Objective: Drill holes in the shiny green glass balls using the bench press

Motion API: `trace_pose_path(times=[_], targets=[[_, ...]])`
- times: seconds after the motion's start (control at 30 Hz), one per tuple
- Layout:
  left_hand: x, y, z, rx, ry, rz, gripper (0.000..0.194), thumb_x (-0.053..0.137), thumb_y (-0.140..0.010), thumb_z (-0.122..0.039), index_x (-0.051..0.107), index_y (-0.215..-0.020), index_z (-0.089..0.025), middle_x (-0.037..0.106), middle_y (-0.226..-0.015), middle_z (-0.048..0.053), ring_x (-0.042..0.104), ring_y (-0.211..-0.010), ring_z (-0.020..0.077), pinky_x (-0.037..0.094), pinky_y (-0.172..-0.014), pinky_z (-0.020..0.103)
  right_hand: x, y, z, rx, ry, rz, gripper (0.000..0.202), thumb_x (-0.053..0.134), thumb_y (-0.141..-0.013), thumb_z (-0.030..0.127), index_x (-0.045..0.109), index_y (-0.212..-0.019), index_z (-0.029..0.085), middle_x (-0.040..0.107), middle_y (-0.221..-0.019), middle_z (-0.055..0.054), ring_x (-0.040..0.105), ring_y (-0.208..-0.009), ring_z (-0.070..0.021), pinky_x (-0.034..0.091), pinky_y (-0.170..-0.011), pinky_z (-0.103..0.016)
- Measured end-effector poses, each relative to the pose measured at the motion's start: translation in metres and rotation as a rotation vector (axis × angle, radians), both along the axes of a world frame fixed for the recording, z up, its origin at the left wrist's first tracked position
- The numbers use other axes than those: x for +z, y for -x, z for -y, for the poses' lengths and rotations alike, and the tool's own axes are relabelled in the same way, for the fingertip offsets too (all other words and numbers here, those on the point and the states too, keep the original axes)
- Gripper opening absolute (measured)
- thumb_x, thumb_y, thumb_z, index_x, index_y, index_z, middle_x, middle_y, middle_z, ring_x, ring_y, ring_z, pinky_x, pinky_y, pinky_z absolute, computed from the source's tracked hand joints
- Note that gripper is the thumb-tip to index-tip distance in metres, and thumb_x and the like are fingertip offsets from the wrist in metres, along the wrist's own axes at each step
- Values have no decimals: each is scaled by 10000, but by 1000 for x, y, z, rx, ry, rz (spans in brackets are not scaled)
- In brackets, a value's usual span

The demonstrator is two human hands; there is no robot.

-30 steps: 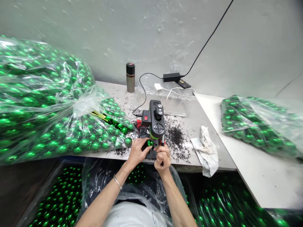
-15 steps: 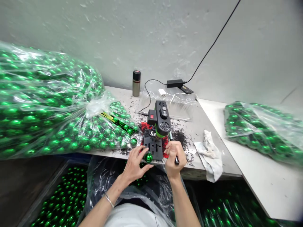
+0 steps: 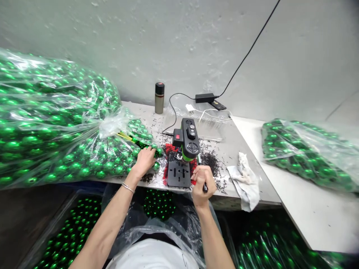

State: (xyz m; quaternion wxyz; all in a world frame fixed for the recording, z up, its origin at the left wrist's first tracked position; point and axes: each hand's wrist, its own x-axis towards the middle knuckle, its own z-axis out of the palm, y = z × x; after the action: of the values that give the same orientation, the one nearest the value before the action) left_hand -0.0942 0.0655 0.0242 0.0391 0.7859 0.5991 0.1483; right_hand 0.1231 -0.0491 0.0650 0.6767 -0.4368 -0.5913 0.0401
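My left hand [image 3: 145, 160] is at the mouth of a clear plastic bag [image 3: 84, 157] of shiny green ball ornaments. Its fingers reach over the balls there, partly hiding them, and I see no ball lifted. My right hand [image 3: 203, 183] is wrapped round the black-tipped lever handle [image 3: 205, 188] of a small black bench drill press [image 3: 190, 138]. The slotted black base plate [image 3: 178, 181] of the press carries no ball. Beside my left fingers a loose green ball [image 3: 156, 166] lies at the bag's opening.
Black shavings [image 3: 210, 162] and red material surround the press. A white rag [image 3: 245, 183] hangs over the table edge. Behind stand a flask [image 3: 159, 99] and a power adapter [image 3: 204, 98]. Another bag of balls [image 3: 303, 149] lies right; a plastic-lined container of balls [image 3: 159, 203] sits below.
My left hand has moved from the base plate left and up to the bag's mouth. The green ball it had at the plate's front edge is gone from there. My right hand stays on the lever.
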Motion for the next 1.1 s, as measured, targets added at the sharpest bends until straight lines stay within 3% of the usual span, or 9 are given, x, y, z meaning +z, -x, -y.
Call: trace_pose_path(times=[0.1, 0.2, 0.3, 0.4, 0.53, 0.67, 0.97, 1.1], targets=[[8, 9, 5, -63, -11, 247, 354, 638, -800, -138, 684, -1148, -179, 646, -1080, 101, 644, -895, 237, 530, -822, 343, 1, 0, 0, -5, 3, 9, 295, 449, -972, 186, 515, -685, 211, 555, -699, 0, 549, -629, -131, 442, -562, -281], [16, 4, 20, -71, 45, 599, 391, 679, -844, -323, 682, -1214, -195, 650, -1105, 79, 625, -788, 182, 549, -776, 337, 7, 1, 0, 0, 24, 2, 300, 440, -979, 189, 503, -687, 214, 551, -700, 3, 547, -629, -129, 441, -577, -284], [14, -18, 40, -81, 272, 943, 526, 688, -848, -462, 664, -1286, -172, 694, -986, 68, 632, -708, 163, 549, -679, 309, 19, 1, -1, 5, 54, -35, 318, 425, -993, 201, 472, -678, 219, 541, -693, 9, 546, -628, -124, 442, -595, -284], [2, -45, 56, -87, 498, 1104, 587, 676, -842, -511, 657, -1301, -145, 698, -758, 28, 646, -661, 170, 539, -631, 289, 33, 1, -3, -5, 81, -36, 341, 423, -1001, 222, 457, -662, 221, 532, -672, 13, 541, -613, -120, 438, -596, -283], [-15, -69, 63, -49, 516, 1053, 557, 673, -827, -496, 685, -1249, -133, 676, -652, 0, 637, -604, 170, 507, -585, 272, 41, 0, -4, -14, 51, 0, 354, 436, -997, 229, 465, -644, 222, 524, -642, 15, 545, -611, -124, 435, -586, -284], [-19, -75, 62, -49, 440, 906, 518, 663, -846, -444, 688, -1271, -150, 632, -542, -31, 622, -549, 180, 500, -599, 286, 37, 1, -4, -15, 17, 16, 334, 450, -988, 206, 476, -655, 222, 521, -637, 16, 548, -614, -126, 435, -582, -287], [-17, -82, 64, -49, 256, 684, 401, 721, -834, -360, 732, -1199, -195, 751, -776, 24, 654, -624, 184, 515, -666, 294, 33, -1, -1, -4, -21, 62, 305, 447, -975, 141, 489, -682, 217, 530, -664, 16, 554, -642, -120, 438, -593, -279], [-17, -82, 64, -57, 240, 645, 378, 732, -834, -354, 741, -1180, -201, 761, -805, 31, 663, -638, 189, 519, -673, 295, 22, -2, 0, -7, -30, 110, 296, 438, -968, 129, 475, -689, 219, 538, -678, 11, 555, -647, -124, 433, -582, -278]])
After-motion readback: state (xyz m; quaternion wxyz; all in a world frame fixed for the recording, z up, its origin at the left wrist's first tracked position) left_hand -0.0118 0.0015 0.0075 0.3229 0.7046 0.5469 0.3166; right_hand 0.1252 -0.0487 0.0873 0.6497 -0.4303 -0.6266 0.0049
